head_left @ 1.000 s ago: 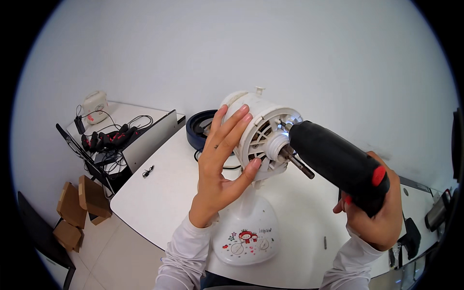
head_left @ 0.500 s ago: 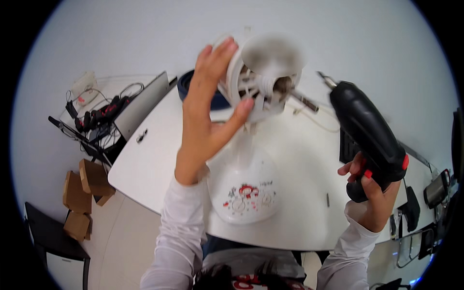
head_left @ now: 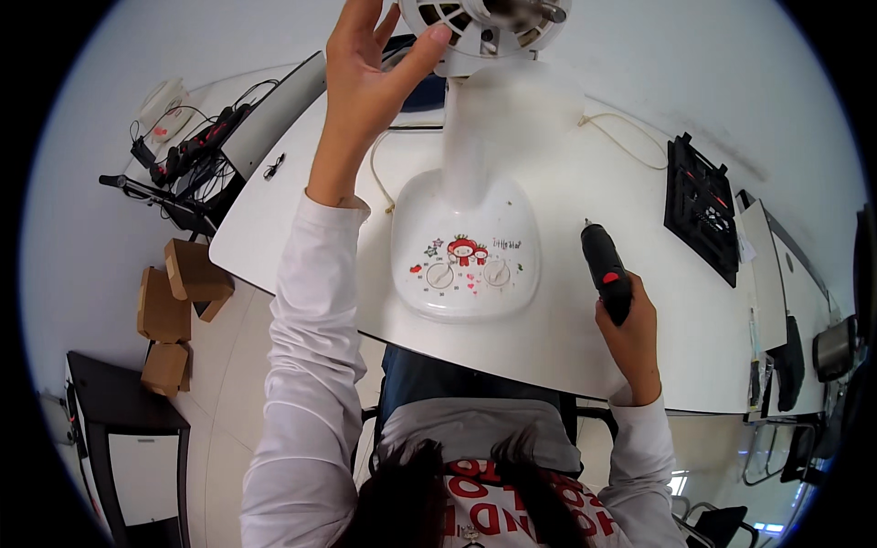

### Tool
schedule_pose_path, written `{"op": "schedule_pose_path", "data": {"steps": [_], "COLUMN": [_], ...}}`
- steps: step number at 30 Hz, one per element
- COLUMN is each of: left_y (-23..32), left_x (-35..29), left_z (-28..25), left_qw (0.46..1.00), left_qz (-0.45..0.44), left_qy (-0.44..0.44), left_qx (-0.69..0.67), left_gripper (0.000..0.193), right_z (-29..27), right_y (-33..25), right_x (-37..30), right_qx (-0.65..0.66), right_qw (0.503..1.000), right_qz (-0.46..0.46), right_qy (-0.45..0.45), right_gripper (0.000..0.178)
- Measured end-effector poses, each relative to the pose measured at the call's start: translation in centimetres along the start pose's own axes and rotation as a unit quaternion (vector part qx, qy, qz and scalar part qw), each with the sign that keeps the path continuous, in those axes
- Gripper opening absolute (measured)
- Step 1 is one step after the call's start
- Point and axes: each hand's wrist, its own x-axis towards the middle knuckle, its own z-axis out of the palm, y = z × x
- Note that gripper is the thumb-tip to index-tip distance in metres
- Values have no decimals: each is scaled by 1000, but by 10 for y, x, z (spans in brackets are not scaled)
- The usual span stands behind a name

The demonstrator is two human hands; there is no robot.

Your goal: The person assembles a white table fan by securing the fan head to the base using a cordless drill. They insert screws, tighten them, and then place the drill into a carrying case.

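Observation:
A white desk fan stands on the table, its blades and front guard off. Its round base (head_left: 466, 306) carries two dials and small red cartoon figures. My left hand (head_left: 361, 91) grips the side of the slotted motor housing (head_left: 457, 23), thumb at the front rim. From the housing's middle a metal shaft (head_left: 553, 12) sticks out. A pale blurred patch covers part of the view beside the fan's neck. To the right of the base, my right hand (head_left: 632, 338) is closed around a black electric screwdriver (head_left: 603, 260) with red parts, its tip directed away from me.
An open black tool case (head_left: 702, 205) lies at the table's right. A beige cord (head_left: 626, 128) curves behind the fan, near a dark blue round object (head_left: 425, 94). A small black item (head_left: 274, 166) rests at the left. Cardboard boxes (head_left: 164, 306) sit on the floor.
My right hand has lowered the screwdriver from beside the motor housing toward the tabletop. The view has shifted, so the fan appears higher. My left hand stays on the housing.

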Motion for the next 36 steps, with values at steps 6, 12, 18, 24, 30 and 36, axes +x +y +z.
{"op": "schedule_pose_path", "data": {"steps": [6, 12, 18, 24, 30, 36], "left_y": [-36, -53, -54, -72, -72, -98], "left_x": [-77, -125, -120, -124, -111, -111], "left_z": [15, 59, 56, -8, -81, -134], "left_qw": [975, 944, 938, 923, 894, 890], "left_qz": [-219, -319, -339, -375, -437, -440], "left_qy": [5, 31, 8, -51, -73, -26], "left_qx": [37, 74, 72, 66, 72, 118], "left_gripper": [128, 100, 57, 59, 52, 48], "right_z": [7, 14, 17, 17, 20, 32], "right_y": [2, 5, 11, 8, 6, -2], "right_x": [-8, -11, -14, -10, 5, 18], "right_qx": [-104, -148, -179, -185, -202, -197], "right_qw": [994, 987, 982, 981, 977, 975], "right_qz": [-40, -57, -66, -50, -54, -76], "right_qy": [22, 7, 8, -7, -27, -69], "right_gripper": [47, 49, 48, 49, 53, 66]}}
